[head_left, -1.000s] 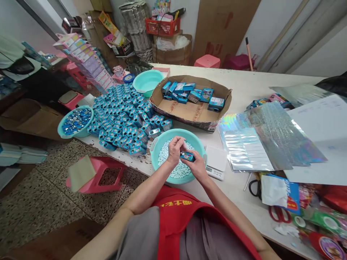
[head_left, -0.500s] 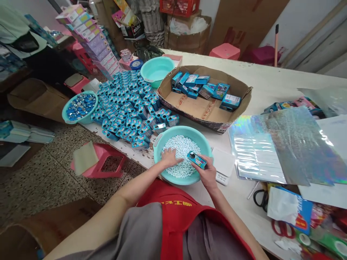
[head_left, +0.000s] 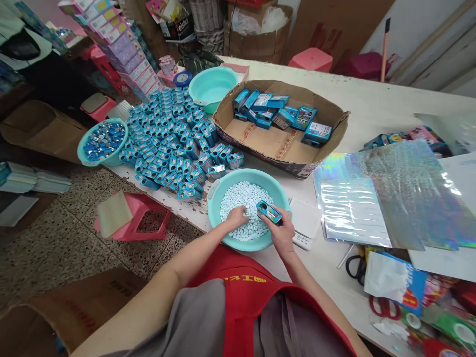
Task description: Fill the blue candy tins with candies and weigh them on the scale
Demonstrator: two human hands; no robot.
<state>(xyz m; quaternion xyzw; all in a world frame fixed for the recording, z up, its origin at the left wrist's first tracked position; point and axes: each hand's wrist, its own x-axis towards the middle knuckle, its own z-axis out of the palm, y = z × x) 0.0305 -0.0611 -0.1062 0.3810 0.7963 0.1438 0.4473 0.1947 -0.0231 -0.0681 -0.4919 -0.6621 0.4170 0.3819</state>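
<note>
A turquoise basin (head_left: pixel 277 191) holds a bed of small white candies (head_left: pixel 247 194). My left hand (head_left: pixel 236 218) is in the basin, its fingers curled in on some of the candies; how many is hidden by the hand. In my right hand (head_left: pixel 283 232) is a small blue candy box (head_left: pixel 269 212), held over the right side of the basin. The box is tilted, with a dark round hole in its end facing up and left. Fingers and thumb grip its sides.
Many upright blue boxes (head_left: pixel 167 144) crowd the table's left side. Behind the basin stands a cut-down carton (head_left: pixel 260 141) with several blue boxes. A white scale (head_left: pixel 305 218) sits right of the basin, beside shiny film sheets (head_left: pixel 349 213). Scissors (head_left: pixel 356 267) lie lower right.
My left hand's spread fingers have curled closed, and the hand has shifted slightly right among the candies. White candy showed at the box's hole earlier; now the hole looks dark.
</note>
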